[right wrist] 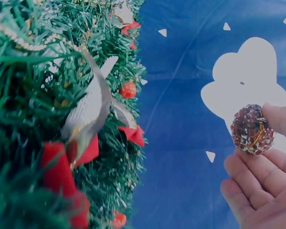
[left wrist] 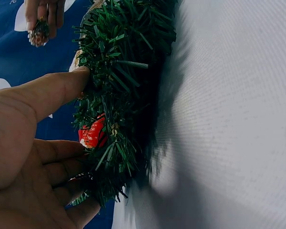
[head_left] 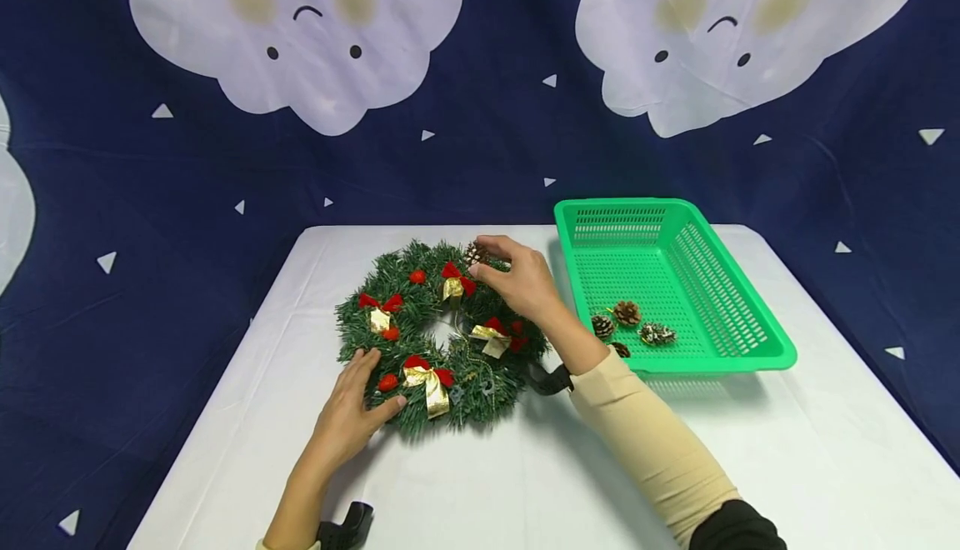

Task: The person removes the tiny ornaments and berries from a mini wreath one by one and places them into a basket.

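A green tinsel wreath [head_left: 480,396] lies on the white table, trimmed with red-and-gold bows [head_left: 429,383] and small red ornaments [head_left: 387,382]. At its near left edge rests my left hand [head_left: 348,408], thumb and fingers spread against the needles. In the left wrist view, one red ornament [left wrist: 93,133] shows between thumb and fingers. Over the wreath's far right part, my right hand [head_left: 521,279] pinches a pine cone [head_left: 474,254] between thumb and fingers. The right wrist view shows this pine cone [right wrist: 251,129] with white-flecked scales and a gold cord, held apart from the wreath.
On the right of the table stands a green perforated basket [head_left: 750,362]. Several pine cones [head_left: 627,312] lie in its near left corner, close to my right forearm. A dark blue cloth [head_left: 495,150] with white clouds hangs behind the table.
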